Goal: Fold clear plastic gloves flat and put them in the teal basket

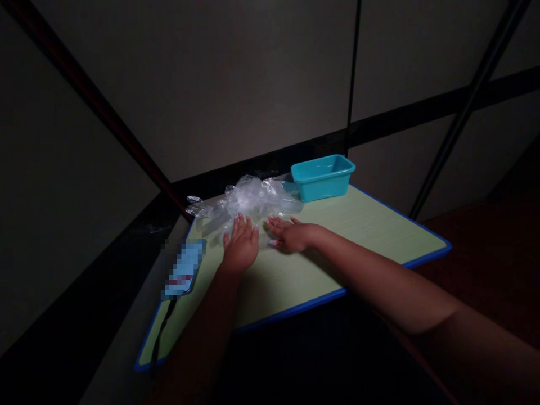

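Head view: the left hand [242,244] and the right hand [291,235] lie palm down, side by side with a narrow gap between them, over the near edge of a crumpled heap of clear plastic [248,198]. Both are open, fingers stretched forward and a little spread, clamped on nothing. The fingertips reach onto the thin, flatter part of the plastic; whether they press on it or only rest there, I cannot tell.

The plastic lies towards the far left part of a pale yellow-green tabletop [379,230] with a blue rim, and its right end reaches the side of an upright turquoise tub [324,184] (a rectangular one, wider at its lip).

To the left of the left hand, near the table's left edge, is a flat light-blue item [189,267] with a reddish band across its lower part (pixelated, so any brand or writing on it cannot be read). A dark strap [163,329] runs from its lower end towards the table's near left corner. Behind the table stand dim greyish panels [253,84] with dark strips.
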{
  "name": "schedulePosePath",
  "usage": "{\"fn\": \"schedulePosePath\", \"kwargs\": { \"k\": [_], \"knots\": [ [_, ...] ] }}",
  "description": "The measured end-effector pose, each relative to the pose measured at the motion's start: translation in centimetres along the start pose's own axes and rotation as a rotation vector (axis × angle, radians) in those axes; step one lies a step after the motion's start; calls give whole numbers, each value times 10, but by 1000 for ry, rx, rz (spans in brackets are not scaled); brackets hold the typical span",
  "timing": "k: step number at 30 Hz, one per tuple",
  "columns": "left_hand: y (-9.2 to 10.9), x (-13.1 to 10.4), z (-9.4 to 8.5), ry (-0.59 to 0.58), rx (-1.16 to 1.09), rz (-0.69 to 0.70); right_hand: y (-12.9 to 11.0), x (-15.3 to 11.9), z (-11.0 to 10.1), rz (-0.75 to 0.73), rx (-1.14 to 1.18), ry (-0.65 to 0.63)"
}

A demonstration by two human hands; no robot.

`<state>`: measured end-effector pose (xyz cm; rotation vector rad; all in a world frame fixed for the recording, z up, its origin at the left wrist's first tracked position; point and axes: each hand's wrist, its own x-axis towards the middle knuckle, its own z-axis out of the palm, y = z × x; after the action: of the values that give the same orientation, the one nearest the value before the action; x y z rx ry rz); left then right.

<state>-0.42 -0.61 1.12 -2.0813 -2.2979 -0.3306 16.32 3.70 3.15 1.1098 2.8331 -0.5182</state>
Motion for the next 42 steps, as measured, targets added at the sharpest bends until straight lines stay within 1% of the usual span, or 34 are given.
{"fn": "schedulePosePath", "kwargs": {
  "k": [2,5,8,11,13,16,19,21,24,28,30,33,34,36,38,40,42],
  "knots": [
    [3,0,3,-43,-58,31,-1,4,6,32,-24,-13],
    [6,0,8,-94,-102,91,-1,11,14,81,-28,3],
    [7,-2,11,-178,-59,141,-1,16,20,99,-16,-8],
    [6,-3,14,-289,9,146,-2,17,22,93,-21,-20],
    [4,-3,15,-306,37,131,-2,17,22,92,-29,-32],
    [2,-2,14,-257,63,44,-2,16,20,89,-28,-44],
    [0,-3,10,-150,77,-38,0,15,17,79,-32,-17],
    [0,-3,6,-88,83,-42,2,14,15,56,-55,11],
    [-2,-2,3,-30,114,-49,4,15,15,-1,-70,31],
    [-6,0,1,19,132,-133,4,17,20,-21,-38,8],
    [-8,2,1,29,115,-150,4,17,20,-42,-31,64],
    [-7,1,2,7,76,-88,9,16,13,-54,-55,234],
    [-5,1,2,-10,63,-46,11,16,9,-26,-65,297],
    [-1,-1,4,-53,48,52,18,16,-1,90,-76,412],
    [5,-4,7,-96,50,147,26,18,-8,235,-72,465],
    [11,-5,10,-133,64,222,33,21,-10,339,-48,423],
    [16,-6,13,-150,82,260,39,25,-9,391,-11,344]
  ]
}}
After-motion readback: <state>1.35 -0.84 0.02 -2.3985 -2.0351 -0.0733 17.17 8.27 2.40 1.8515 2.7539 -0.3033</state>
